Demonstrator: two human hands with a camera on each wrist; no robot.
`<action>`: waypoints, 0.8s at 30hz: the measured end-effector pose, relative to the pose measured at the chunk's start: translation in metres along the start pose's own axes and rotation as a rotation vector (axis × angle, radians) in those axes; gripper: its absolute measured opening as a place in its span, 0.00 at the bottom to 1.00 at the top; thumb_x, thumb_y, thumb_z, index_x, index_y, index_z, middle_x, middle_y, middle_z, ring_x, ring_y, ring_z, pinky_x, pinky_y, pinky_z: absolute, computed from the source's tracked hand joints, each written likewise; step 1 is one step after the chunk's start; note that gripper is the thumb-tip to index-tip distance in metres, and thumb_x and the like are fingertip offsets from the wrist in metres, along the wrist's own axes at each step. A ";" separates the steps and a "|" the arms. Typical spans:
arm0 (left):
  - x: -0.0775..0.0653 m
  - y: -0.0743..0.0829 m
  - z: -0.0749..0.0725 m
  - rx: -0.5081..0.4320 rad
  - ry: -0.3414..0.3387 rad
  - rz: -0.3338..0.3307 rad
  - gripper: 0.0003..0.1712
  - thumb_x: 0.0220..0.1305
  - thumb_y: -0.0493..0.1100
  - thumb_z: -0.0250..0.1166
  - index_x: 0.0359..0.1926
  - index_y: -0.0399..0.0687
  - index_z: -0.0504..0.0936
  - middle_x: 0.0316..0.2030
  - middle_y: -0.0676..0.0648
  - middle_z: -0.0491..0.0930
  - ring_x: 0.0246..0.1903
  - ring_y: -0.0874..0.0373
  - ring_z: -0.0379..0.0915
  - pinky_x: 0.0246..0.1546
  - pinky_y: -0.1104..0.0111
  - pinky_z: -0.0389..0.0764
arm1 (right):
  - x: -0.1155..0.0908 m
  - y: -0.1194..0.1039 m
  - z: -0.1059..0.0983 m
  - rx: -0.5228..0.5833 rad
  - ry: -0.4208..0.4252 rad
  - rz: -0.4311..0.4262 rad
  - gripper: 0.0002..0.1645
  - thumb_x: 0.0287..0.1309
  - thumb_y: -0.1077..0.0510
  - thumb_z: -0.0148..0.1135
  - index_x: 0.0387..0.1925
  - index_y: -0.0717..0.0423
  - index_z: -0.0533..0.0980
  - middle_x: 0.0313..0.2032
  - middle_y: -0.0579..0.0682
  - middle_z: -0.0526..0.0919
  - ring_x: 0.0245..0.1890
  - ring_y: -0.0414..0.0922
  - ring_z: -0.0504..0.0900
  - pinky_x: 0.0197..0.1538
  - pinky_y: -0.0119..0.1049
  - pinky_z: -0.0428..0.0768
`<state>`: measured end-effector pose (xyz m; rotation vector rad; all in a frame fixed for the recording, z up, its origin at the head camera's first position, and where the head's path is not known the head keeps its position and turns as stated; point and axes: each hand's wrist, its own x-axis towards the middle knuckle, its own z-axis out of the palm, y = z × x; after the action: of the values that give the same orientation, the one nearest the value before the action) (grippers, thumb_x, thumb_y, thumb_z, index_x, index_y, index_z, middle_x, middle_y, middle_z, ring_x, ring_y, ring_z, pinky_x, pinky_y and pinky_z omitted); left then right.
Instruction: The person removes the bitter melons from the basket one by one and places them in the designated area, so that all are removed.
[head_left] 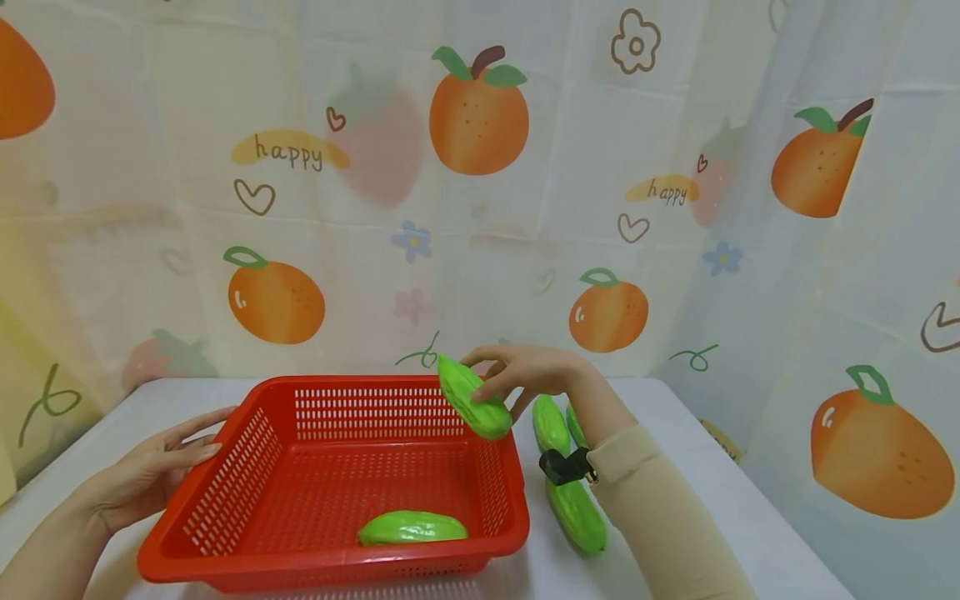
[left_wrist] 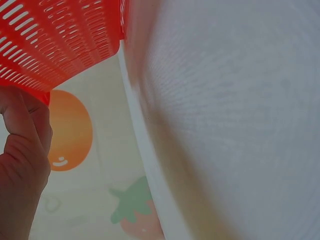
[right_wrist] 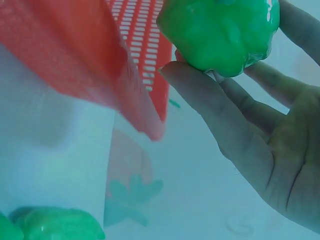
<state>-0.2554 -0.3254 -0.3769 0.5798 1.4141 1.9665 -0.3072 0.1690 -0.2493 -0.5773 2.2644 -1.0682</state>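
Observation:
My right hand [head_left: 532, 372] holds a bright green, ridged bitter melon [head_left: 467, 398] between thumb and fingers, over the right wall of a red plastic basket [head_left: 330, 565]. In the right wrist view the blunt end of that bitter melon [right_wrist: 225, 32] shows above my thumb, beside the basket wall [right_wrist: 142, 110]. Inside the basket, close to its front wall, lies another bitter melon [head_left: 412, 527]. My left hand [head_left: 146, 475] grips the basket's left rim; the left wrist view shows its fingers at the basket's edge [left_wrist: 42, 95].
Right of the basket, several more bitter melons [head_left: 577, 515] lie on the white table [head_left: 712, 517], partly hidden by my right forearm and the black wrist camera [head_left: 566, 467]. A fruit-printed curtain [head_left: 480, 275] hangs behind the table.

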 end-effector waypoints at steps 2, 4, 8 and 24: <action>0.000 0.000 0.000 0.001 0.001 -0.001 0.32 0.80 0.40 0.30 0.63 0.77 0.74 0.56 0.56 0.83 0.51 0.56 0.83 0.55 0.59 0.83 | -0.005 0.003 -0.004 0.000 0.011 -0.004 0.36 0.60 0.55 0.67 0.68 0.39 0.65 0.60 0.57 0.74 0.47 0.51 0.82 0.45 0.48 0.87; 0.000 0.000 0.000 0.002 0.001 0.000 0.32 0.80 0.39 0.30 0.63 0.77 0.74 0.56 0.56 0.83 0.51 0.56 0.83 0.55 0.59 0.83 | -0.010 0.007 -0.007 0.000 0.018 -0.010 0.36 0.61 0.55 0.66 0.68 0.37 0.64 0.59 0.57 0.76 0.49 0.50 0.82 0.46 0.48 0.87; 0.000 0.000 0.000 -0.001 -0.008 0.001 0.32 0.80 0.39 0.30 0.63 0.77 0.73 0.57 0.55 0.83 0.52 0.56 0.83 0.55 0.59 0.83 | -0.020 0.015 -0.014 0.003 0.033 -0.008 0.38 0.62 0.55 0.65 0.70 0.33 0.62 0.60 0.56 0.76 0.49 0.49 0.82 0.47 0.48 0.86; 0.000 -0.001 -0.001 0.010 0.003 0.005 0.32 0.80 0.39 0.31 0.64 0.77 0.73 0.56 0.55 0.83 0.51 0.56 0.84 0.55 0.59 0.83 | -0.054 0.054 -0.031 0.008 0.110 0.074 0.41 0.60 0.50 0.67 0.71 0.42 0.60 0.65 0.60 0.71 0.55 0.52 0.78 0.48 0.49 0.86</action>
<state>-0.2558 -0.3255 -0.3784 0.5855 1.4265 1.9658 -0.2945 0.2497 -0.2600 -0.4380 2.3551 -1.0961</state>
